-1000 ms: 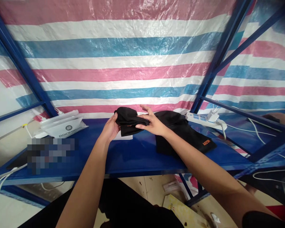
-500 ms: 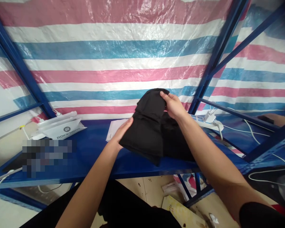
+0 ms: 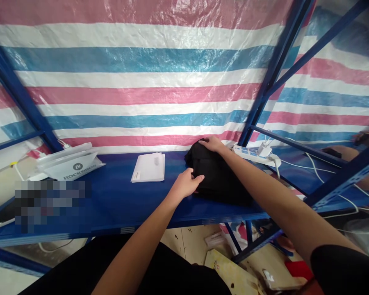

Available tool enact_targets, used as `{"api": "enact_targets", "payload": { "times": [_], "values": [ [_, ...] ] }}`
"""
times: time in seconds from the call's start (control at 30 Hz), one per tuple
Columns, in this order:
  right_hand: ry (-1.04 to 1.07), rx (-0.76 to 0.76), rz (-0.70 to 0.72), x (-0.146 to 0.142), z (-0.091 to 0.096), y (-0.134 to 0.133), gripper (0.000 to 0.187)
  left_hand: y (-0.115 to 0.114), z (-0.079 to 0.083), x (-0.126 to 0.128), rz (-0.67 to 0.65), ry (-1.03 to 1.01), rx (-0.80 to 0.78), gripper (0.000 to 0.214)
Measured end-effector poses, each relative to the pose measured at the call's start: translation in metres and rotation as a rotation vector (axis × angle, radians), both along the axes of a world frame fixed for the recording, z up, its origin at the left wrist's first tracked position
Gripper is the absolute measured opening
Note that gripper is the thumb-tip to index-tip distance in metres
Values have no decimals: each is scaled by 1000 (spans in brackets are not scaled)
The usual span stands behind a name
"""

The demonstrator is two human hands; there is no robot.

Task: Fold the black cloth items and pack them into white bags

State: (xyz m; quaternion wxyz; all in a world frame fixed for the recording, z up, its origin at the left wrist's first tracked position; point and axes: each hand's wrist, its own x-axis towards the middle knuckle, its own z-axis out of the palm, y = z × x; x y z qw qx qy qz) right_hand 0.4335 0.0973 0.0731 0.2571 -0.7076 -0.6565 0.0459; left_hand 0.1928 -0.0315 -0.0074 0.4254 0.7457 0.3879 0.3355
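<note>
A folded black cloth item (image 3: 213, 174) lies on the right part of the blue shelf, on or against more black fabric; the border between them is hard to see. My left hand (image 3: 187, 182) grips its near left edge, thumb on top and fingers curled at the side. At the far top edge my right hand (image 3: 211, 144) holds the cloth, with its fingertips partly hidden behind the fold. A small stack of flat white packets (image 3: 149, 167) with printed labels rests left of the cloth.
White ROCKBROS bags (image 3: 80, 166) stand at the shelf's left, beside a blurred-out patch. A white power strip (image 3: 249, 153) with chargers and cables sits behind the right forearm. Blue metal posts (image 3: 261, 94) frame the shelf. Another person's arm shows at far right. A yellow box (image 3: 230, 270) lies on the floor.
Both hands have lowered the black cloth from above the shelf and to the right, laying it down. The white packets, partly covered before, are now in full view.
</note>
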Motion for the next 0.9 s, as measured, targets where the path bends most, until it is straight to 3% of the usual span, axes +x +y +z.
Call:
{"api": "enact_targets", "payload": {
  "times": [0.07, 0.13, 0.23, 0.37, 0.43, 0.5, 0.6, 0.7, 0.77, 0.9],
  "values": [
    [-133, 159, -30, -6, -4, -6, 45, -8, 4, -3, 116, 124, 77, 28],
    [-175, 211, 10, -17, -7, -18, 56, -18, 8, -5, 190, 160, 161, 21],
    [-171, 43, 179, -33, -11, -37, 71, -29, 15, -2, 191, 108, 194, 12],
    [-89, -22, 299, -28, -1, -54, 61, -40, 34, 19, 41, -45, 244, 20],
    [118, -61, 320, -3, 13, -62, 54, -43, 43, 31, -138, -170, 214, 31],
    [384, -99, 309, 35, 27, -71, 52, -44, 47, 37, -237, -229, 225, 39],
    [623, -143, 235, 104, 35, -88, 41, -39, 39, 32, -175, -60, 423, 44],
    [589, -221, 54, 162, 25, -105, 19, -33, 22, 19, -167, 264, 615, 45],
    [515, -227, 8, 183, 16, -113, 22, -34, 13, 13, -201, 400, 644, 49],
    [440, -201, -20, 178, 12, -117, 23, -44, 10, 14, -190, 497, 641, 52]
  ]
}}
